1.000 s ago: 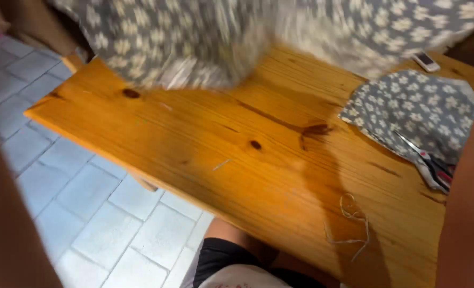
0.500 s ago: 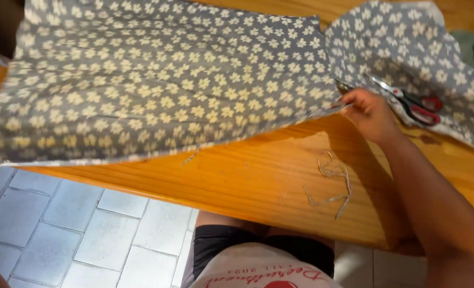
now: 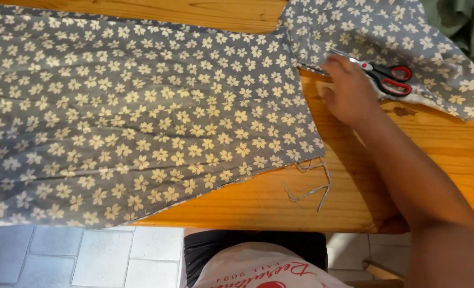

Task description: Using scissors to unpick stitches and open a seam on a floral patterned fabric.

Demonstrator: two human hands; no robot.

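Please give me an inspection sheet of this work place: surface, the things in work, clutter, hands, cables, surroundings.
Surface: wooden table, bare wood at the front right.
Things in work: grey flowered cloth spread flat over the left part; a second flowered piece at the back right; scissors with red handles lying on that piece.
Clutter: loose threads at the frayed corner of the cloth; green fabric at the far right corner.
Hands: right hand near the scissors, contact not clear; left hand not in view.
Cables: nothing seen.
Surroundings: grey floor tiles below the table edge.
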